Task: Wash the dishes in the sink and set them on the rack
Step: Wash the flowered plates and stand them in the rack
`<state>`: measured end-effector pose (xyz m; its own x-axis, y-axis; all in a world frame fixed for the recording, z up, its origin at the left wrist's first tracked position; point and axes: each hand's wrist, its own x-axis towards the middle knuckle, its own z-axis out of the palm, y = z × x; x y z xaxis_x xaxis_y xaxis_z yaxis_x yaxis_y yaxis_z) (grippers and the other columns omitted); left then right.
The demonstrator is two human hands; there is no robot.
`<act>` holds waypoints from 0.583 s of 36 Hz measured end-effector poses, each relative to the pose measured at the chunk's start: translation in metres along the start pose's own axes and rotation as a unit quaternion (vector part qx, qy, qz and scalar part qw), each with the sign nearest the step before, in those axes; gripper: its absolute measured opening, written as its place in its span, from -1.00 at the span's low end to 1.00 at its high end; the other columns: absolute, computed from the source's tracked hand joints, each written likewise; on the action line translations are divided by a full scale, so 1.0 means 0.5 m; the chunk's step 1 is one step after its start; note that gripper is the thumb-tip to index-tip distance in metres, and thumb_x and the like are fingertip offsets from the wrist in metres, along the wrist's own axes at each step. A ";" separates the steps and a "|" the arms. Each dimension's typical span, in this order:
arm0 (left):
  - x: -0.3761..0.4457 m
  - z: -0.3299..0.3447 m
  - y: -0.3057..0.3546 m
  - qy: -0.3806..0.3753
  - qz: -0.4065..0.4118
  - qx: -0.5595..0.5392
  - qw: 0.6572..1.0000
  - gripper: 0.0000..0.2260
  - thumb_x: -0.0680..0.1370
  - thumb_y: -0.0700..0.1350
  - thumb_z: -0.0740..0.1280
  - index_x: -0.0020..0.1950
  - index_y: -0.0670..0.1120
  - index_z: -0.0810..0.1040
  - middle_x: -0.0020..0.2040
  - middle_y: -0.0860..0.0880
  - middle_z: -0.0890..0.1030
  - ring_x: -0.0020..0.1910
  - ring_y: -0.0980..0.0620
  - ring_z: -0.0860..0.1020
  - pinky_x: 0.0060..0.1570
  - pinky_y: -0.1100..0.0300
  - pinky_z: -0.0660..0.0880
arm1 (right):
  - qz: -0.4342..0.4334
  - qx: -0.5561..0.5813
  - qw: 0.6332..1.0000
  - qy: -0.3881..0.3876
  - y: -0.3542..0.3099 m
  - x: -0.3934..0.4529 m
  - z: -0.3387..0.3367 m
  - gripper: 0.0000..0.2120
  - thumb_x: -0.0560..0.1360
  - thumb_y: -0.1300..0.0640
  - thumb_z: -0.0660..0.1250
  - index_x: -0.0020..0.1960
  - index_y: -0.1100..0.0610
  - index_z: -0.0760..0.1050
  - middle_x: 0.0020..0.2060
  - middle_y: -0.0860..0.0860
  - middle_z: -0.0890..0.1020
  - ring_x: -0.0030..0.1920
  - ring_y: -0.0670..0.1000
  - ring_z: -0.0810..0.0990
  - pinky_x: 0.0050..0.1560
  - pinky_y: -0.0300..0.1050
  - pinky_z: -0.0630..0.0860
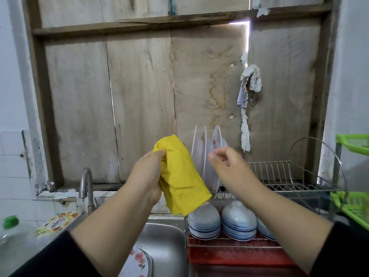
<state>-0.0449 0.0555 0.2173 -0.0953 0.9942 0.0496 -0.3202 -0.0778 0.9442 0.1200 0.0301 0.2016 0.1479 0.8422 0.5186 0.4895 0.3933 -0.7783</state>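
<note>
Head view looks down over a steel sink (159,246) with a wire dish rack (279,182) to its right. Raised above the sink, the left hand (147,176) has its fingers curled round the upper end of a folded yellow cloth (180,176), which hangs down and to the right, its lower edge just over the bowls. Just beside the cloth but apart from it, the right hand (229,162) is loosely curled and holds nothing. White plates (207,154) stand upright in the rack's upper tier behind the cloth, and blue-striped bowls (238,222) sit upside down in a row on the lower tier above a red drip tray (235,254). A flower-patterned plate (137,260) lies in the sink at the lower edge. The faucet (86,186) stands at the left, near a green-capped bottle (12,230).
</note>
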 end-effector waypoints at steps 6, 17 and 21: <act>-0.017 -0.054 -0.025 -0.005 0.026 0.001 1.000 -0.75 0.65 -0.03 0.14 0.22 -0.12 0.48 0.05 -0.13 0.60 0.00 -0.08 0.57 0.02 0.04 0.48 | 0.094 0.178 0.963 -0.177 -0.023 -0.049 0.084 -0.66 0.47 -0.06 0.33 0.17 0.09 0.48 0.01 0.02 0.63 -0.05 -0.05 0.61 -0.14 -0.20 0.52; 0.009 -0.220 -0.067 -0.014 -0.140 -0.065 0.988 -0.47 0.63 0.17 0.00 0.38 -0.18 0.40 0.29 -0.23 0.51 0.09 -0.15 0.55 -0.09 0.00 0.47 | 0.249 0.460 0.813 -0.254 0.006 -0.109 0.279 -0.56 0.32 0.13 0.33 0.19 0.21 0.51 -0.08 0.16 0.69 -0.18 0.09 0.69 -0.22 -0.04 0.64; 0.033 -0.292 -0.090 -0.030 -0.190 -0.106 0.976 -0.44 0.64 0.20 -0.07 0.31 -0.17 0.47 0.24 -0.22 0.54 0.16 -0.17 0.53 -0.08 -0.02 0.45 | 0.309 0.500 0.770 -0.248 0.024 -0.122 0.355 -0.45 0.33 0.09 0.31 0.32 0.16 0.44 -0.03 0.17 0.68 -0.18 0.14 0.68 -0.24 0.05 0.62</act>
<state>-0.1698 0.0646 0.1279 0.1213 0.9565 -0.2652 -0.5108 0.2892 0.8096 -0.0356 0.0487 0.0979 -0.3807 0.9223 -0.0658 -0.4865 -0.2603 -0.8340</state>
